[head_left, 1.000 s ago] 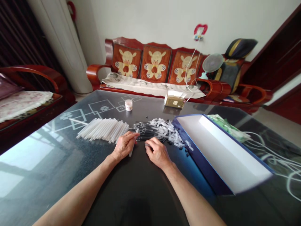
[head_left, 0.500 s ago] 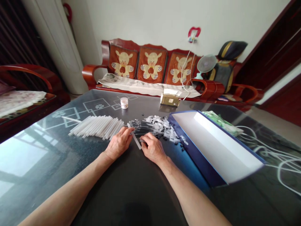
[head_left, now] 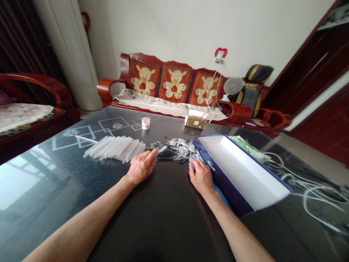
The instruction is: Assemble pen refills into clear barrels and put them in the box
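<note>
Right hand (head_left: pixel 201 176) has moved away from left hand (head_left: pixel 142 166), toward blue cardboard box with white interior (head_left: pixel 231 189). Right fingers curl at heap of small white plastic pieces (head_left: pixel 185 144); grip hidden, cannot tell. Left fingers pinch translucent white plastic tube (head_left: pixel 163 149), slanted. Row of similar tubes (head_left: pixel 116 147) lies toward left edge of glossy black bench (head_left: pixel 163 214); thin black rods (head_left: pixel 167 157) between row and heap. Plenty seems left loose; amount done unclear.
</note>
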Demonstrator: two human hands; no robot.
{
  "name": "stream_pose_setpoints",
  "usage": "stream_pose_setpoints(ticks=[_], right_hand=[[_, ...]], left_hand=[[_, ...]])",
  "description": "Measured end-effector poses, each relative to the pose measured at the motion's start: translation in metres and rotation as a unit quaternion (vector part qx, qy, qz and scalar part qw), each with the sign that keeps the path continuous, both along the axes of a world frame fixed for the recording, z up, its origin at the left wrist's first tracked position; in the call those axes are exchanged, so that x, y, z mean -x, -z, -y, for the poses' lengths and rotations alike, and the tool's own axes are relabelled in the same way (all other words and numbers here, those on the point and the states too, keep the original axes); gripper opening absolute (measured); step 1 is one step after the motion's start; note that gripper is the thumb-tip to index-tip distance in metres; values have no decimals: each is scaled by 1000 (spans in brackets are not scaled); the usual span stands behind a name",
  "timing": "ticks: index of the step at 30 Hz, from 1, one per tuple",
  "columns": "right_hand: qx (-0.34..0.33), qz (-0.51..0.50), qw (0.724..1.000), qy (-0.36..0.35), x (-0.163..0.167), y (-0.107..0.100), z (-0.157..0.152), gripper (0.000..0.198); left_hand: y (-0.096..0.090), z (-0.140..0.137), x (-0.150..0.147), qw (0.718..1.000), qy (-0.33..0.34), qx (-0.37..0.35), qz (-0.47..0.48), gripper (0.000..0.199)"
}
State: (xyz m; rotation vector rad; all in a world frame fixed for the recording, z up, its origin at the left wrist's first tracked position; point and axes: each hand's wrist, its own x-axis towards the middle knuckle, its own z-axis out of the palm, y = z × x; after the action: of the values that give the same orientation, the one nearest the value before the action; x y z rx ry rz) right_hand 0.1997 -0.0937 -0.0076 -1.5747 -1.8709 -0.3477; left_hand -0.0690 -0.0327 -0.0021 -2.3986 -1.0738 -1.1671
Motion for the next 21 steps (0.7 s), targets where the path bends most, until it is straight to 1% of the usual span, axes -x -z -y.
stream_pose_setpoints(ticks=[2,4,8,11,14,16,18,21], right_hand=[[6,14,1000,3,-7,0,6,16],[8,17,1000,6,-9,0,8,16],[12,22,999,27,-8,0,5,16],[1,30,998,50,-8,0,3,20],[-9,38,997,65,-8,1,3,14],[-10,39,996,75,-9,3,2,11],[-18,35,996,81,-11,5,1,13],[-35,28,997,69,-13,7,-2,17]], left_hand=[[0,0,-1,1000,9,-6,-7,33],[-1,1,-2,999,32,-3,-7,31],[-2,1,-3,998,67,12,-3,30],[-1,0,-3,998,58,39,-1,29],[1,-1,-2,997,48,59,8,29],[1,-1,-2,997,55,60,10,32],[1,0,-2,995,70,66,12,38],[1,3,-3,992,83,92,26,43]])
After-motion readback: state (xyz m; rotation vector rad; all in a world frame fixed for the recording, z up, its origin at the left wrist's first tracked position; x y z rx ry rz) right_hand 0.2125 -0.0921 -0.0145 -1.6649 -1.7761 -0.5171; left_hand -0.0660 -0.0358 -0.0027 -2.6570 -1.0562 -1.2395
